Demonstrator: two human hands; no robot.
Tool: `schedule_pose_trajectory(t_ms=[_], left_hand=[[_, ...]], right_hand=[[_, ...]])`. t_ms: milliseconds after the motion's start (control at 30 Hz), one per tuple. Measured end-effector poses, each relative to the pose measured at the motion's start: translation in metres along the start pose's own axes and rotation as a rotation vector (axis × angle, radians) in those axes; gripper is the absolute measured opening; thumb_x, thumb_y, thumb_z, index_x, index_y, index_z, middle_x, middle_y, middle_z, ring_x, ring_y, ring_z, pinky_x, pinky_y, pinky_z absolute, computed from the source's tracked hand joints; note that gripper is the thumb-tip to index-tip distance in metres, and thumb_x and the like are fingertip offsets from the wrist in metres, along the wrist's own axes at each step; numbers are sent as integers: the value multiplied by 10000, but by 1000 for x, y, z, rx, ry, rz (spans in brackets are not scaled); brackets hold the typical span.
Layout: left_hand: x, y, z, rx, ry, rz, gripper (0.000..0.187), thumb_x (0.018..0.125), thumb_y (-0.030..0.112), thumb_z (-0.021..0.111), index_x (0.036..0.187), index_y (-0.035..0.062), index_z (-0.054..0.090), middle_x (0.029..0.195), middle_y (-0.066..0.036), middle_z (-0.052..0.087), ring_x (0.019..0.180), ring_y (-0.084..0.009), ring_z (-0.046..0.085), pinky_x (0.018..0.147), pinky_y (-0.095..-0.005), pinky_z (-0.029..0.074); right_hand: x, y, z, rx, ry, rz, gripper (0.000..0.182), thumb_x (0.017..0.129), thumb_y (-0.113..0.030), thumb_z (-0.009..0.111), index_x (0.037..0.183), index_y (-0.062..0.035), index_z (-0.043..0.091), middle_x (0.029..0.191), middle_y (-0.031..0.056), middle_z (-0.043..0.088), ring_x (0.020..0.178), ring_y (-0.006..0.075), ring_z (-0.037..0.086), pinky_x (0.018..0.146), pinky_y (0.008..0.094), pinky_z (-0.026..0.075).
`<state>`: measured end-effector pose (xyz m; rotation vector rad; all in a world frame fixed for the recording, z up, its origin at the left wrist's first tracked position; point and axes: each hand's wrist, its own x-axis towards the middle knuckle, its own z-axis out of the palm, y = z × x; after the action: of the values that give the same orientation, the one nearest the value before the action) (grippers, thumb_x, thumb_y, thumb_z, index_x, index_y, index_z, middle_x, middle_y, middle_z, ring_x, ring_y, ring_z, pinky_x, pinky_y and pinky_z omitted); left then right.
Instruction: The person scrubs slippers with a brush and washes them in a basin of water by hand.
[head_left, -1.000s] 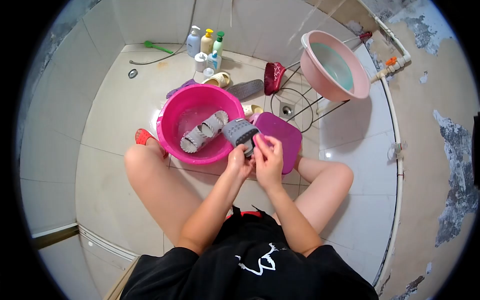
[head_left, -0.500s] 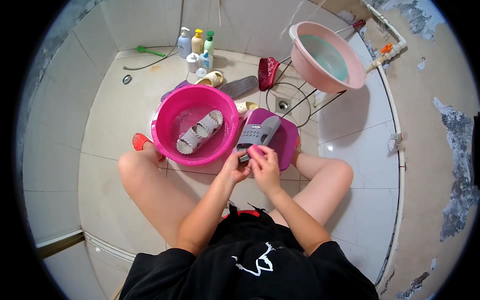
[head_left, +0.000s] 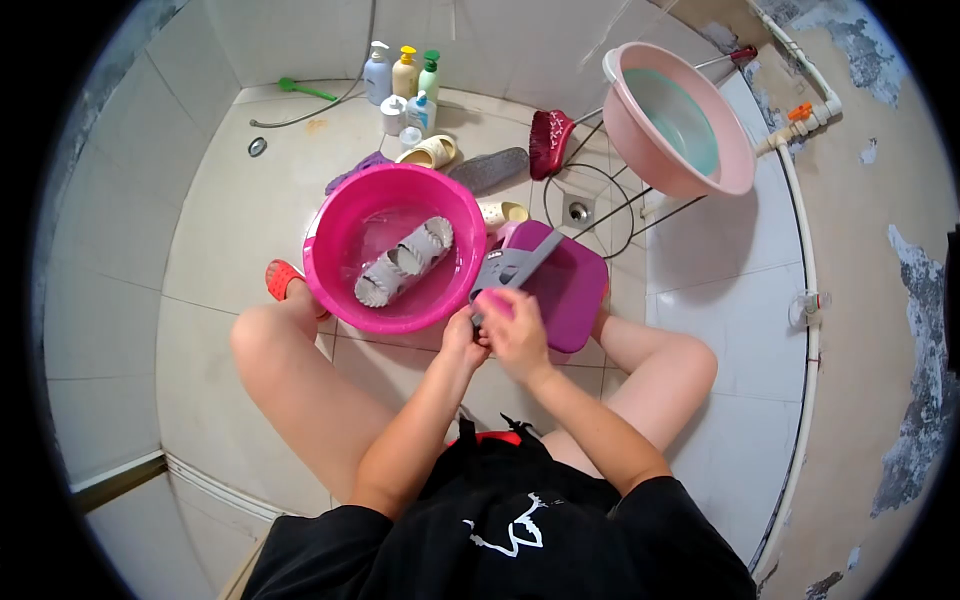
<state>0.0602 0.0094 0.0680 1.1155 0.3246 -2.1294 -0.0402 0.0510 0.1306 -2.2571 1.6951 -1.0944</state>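
My left hand [head_left: 463,340] is closed round the near end of a grey slipper [head_left: 535,260]. The slipper is tilted on its side above a purple plastic stool [head_left: 575,300]. In my right hand [head_left: 518,342] is a small pink scrub brush [head_left: 492,303], held against the slipper's near part; fingers cover much of it and no bristles show. To the left stands a bright pink basin [head_left: 322,270] with a little water, in which a pair of pale slippers [head_left: 405,262] lies.
Pump bottles [head_left: 404,75] stand by the back wall. Cream clogs [head_left: 430,152], a grey insole-like piece [head_left: 490,170] and a purple cloth [head_left: 355,172] lie behind the basin. At right, a pale pink washbasin [head_left: 735,165] rests on a wire stand near a red broom [head_left: 550,145] and floor drain [head_left: 578,212].
The grey slipper has turned from sole-down to more on its side. My right hand, with the pink brush, has shifted slightly left and is blurred. The whole view has shifted slightly.
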Motion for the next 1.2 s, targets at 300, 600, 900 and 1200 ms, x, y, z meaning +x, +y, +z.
schedule_pose_trajectory(t_ms=[300,600,900,1200], left_hand=[[32,11,-33,251,-37,-103,228,900,199,472,1087,95,549,791,-97,565,625,-218,565,509,-348,471],[-23,-8,24,1785,-71,1226,746,785,125,636,1446,197,297,1467,-234,268,1317,-462,298,992,-514,390],[-13,-34,18,2005,2,1139,771,743,5,593,1428,250,336,1472,-208,281,1293,-514,302,976,-591,369],[-17,-22,26,1957,-55,950,797,688,-18,609,1394,290,405,1485,-169,289,1346,-471,239,964,-625,372]], right_hand=[[54,89,2,-262,58,373,286,839,-155,616,1121,-141,662,1136,109,550,1016,319,514,864,394,446],[12,63,4,-122,228,411,318,815,-89,626,1128,-129,663,1125,129,548,1006,315,519,877,391,438],[35,153,-10,-319,64,559,278,834,-156,610,1106,-141,667,1089,114,554,1002,329,523,846,410,448],[-17,82,20,-67,447,594,334,846,-86,595,1177,-72,630,1126,147,523,1040,319,515,912,405,413]])
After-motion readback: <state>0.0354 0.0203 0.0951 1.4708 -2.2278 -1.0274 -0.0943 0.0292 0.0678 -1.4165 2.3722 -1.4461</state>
